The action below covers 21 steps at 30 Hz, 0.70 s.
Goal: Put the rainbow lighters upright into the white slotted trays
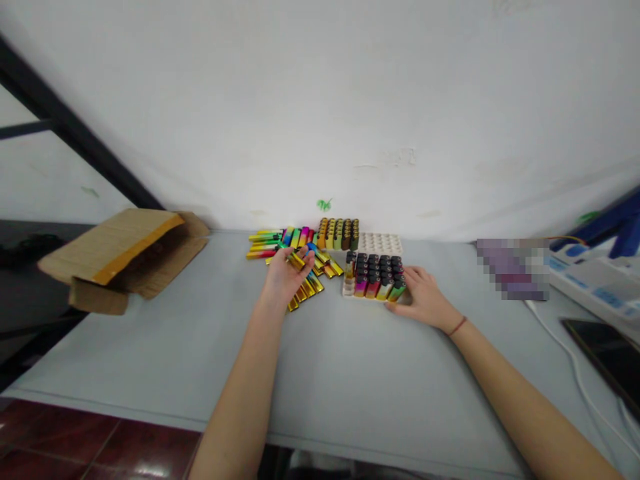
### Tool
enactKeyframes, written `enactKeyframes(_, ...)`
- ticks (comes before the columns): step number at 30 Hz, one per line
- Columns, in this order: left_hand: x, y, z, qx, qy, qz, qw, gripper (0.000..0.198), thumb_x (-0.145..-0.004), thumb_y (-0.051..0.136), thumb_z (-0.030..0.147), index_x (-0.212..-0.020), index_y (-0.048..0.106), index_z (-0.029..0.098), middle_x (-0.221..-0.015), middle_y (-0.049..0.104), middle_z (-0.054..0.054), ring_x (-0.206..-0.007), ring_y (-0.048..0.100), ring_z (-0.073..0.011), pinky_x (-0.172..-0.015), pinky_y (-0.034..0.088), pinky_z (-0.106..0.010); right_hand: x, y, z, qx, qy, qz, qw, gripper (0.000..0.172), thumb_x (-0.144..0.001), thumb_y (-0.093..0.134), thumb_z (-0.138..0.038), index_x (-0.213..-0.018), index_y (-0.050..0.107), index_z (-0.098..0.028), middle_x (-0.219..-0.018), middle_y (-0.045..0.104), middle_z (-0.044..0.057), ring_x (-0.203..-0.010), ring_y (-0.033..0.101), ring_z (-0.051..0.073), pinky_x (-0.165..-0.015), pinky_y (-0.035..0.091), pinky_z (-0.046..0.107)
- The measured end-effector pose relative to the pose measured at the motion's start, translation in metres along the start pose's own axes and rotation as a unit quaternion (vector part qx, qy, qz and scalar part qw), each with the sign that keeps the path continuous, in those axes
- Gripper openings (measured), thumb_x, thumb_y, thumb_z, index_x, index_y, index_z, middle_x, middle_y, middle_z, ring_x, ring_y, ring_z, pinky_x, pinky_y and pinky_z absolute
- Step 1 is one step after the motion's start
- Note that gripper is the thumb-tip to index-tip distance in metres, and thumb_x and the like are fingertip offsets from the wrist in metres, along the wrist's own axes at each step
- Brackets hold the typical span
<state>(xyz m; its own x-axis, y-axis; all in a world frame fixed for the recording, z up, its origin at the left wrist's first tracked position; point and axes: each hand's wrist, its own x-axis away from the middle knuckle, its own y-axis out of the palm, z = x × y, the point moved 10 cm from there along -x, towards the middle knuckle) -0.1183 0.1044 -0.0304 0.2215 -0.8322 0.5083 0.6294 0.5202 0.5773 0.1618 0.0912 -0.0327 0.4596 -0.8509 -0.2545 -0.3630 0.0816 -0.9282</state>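
My left hand (285, 277) hovers over a loose pile of shiny multicoloured lighters (287, 243) and has its fingers curled around one lighter (296, 260). My right hand (423, 293) rests on the table against the right side of a white tray (349, 288) filled with several upright lighters (377, 273) with black tops. Its fingers lie flat along the tray's edge. Behind this tray stands another group of upright lighters (339, 233) beside an empty white tray (380, 243).
An open cardboard box (125, 257) lies on its side at the left of the grey table (320, 373). A white machine (595, 277), a cable (575, 367) and a dark phone (607, 357) sit at the right. A white wall rises behind.
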Motion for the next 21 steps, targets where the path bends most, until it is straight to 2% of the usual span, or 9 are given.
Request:
enactKeyframes(2,0.001,0.002,0.002,-0.052,0.032,-0.01,0.998,0.016,-0.093,0.044,0.016,-0.081,0.055,0.016,-0.065,0.062,0.0,-0.053,0.061,-0.0103,-0.056,0.056,-0.023,0.0,0.0,0.0,0.0,0.001,0.0,1.0,0.068,-0.077,0.065,-0.055,-0.13,0.055,-0.014,-0.134,0.059,0.02,-0.116,0.05,0.038,-0.094,0.043,0.052)
enactKeyframes(5,0.004,0.009,0.01,-0.145,0.126,-0.043,0.98,0.004,-0.087,0.058,0.017,-0.084,0.055,0.019,-0.06,0.056,0.006,-0.048,0.054,-0.0064,-0.052,0.05,-0.018,0.0,-0.001,-0.001,0.001,0.003,-0.001,1.0,0.067,-0.077,0.065,-0.054,-0.131,0.055,-0.017,-0.134,0.059,0.018,-0.116,0.05,0.038,-0.093,0.043,0.052)
enactKeyframes(9,0.012,0.028,0.005,-0.273,0.209,-0.108,0.933,0.02,-0.081,0.071,0.03,-0.082,0.054,0.019,-0.062,0.055,0.007,-0.042,0.045,-0.0041,-0.04,0.036,-0.015,0.0,-0.001,-0.001,-0.001,0.001,-0.001,1.0,0.067,-0.077,0.064,-0.055,-0.131,0.055,-0.015,-0.134,0.059,0.019,-0.116,0.05,0.038,-0.094,0.043,0.053)
enactKeyframes(11,0.015,0.035,-0.003,-0.303,0.21,-0.129,0.921,0.028,-0.081,0.072,0.04,-0.079,0.053,0.019,-0.057,0.049,0.008,-0.038,0.038,-0.0031,-0.036,0.029,-0.016,0.0,0.0,-0.001,-0.002,-0.001,-0.002,1.0,0.068,-0.077,0.064,-0.056,-0.13,0.055,-0.014,-0.134,0.059,0.019,-0.116,0.05,0.038,-0.094,0.043,0.053)
enactKeyframes(14,0.017,0.042,-0.015,-0.296,0.184,-0.161,0.923,0.03,-0.086,0.065,0.048,-0.085,0.057,0.019,-0.054,0.043,0.009,-0.036,0.035,-0.0033,-0.036,0.028,-0.016,0.0,0.0,0.0,-0.005,-0.002,-0.003,1.0,0.067,-0.077,0.064,-0.056,-0.129,0.055,-0.014,-0.134,0.059,0.019,-0.116,0.05,0.038,-0.094,0.043,0.053)
enactKeyframes(16,0.019,0.047,-0.019,-0.285,0.187,-0.18,0.923,0.028,-0.088,0.063,0.047,-0.09,0.06,0.019,-0.054,0.046,0.008,-0.037,0.039,-0.0042,-0.037,0.03,-0.016,0.0,0.0,0.0,-0.005,-0.001,-0.001,1.0,0.067,-0.077,0.065,-0.055,-0.13,0.055,-0.015,-0.134,0.059,0.019,-0.116,0.05,0.038,-0.094,0.043,0.053)
enactKeyframes(21,0.016,0.047,-0.02,-0.255,0.203,-0.189,0.926,0.02,-0.083,0.071,0.036,-0.085,0.062,0.018,-0.063,0.061,0.002,-0.042,0.051,-0.0066,-0.042,0.036,-0.018,0.0,-0.002,-0.003,-0.007,-0.002,-0.002,1.0,0.067,-0.078,0.064,-0.055,-0.133,0.053,-0.017,-0.134,0.059,0.018,-0.116,0.05,0.038,-0.094,0.042,0.053)
